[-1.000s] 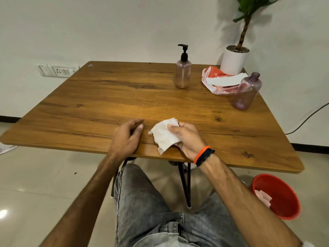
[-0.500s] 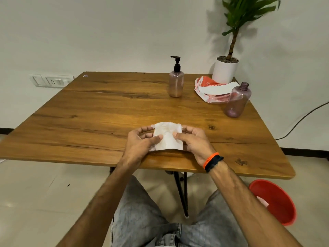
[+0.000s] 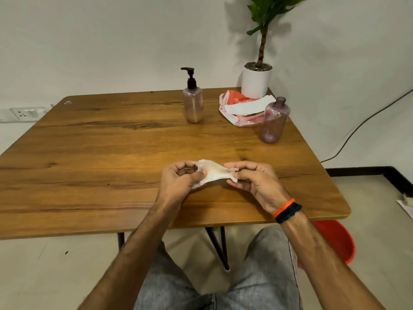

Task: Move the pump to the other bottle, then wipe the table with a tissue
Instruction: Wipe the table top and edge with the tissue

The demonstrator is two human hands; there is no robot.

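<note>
A white tissue (image 3: pixel 214 173) is pinched at its two ends and held stretched above the near part of the wooden table (image 3: pixel 93 153) by the left hand (image 3: pixel 180 181) and the right hand (image 3: pixel 253 181). The black pump (image 3: pixel 190 78) is seated on the far bottle (image 3: pixel 193 106); the open bottle (image 3: pixel 274 121) stands well apart to its right.

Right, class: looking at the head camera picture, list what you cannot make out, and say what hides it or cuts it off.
- Red bucket: mostly hidden by the right arm and the table edge; contents unseen.
- Tissue: ends covered by the left hand and right hand.
- Plant: top cut off by the picture's upper edge.
- Print on the tissue packet: too small to read.
- Wall socket: cut off at the left edge.
</note>
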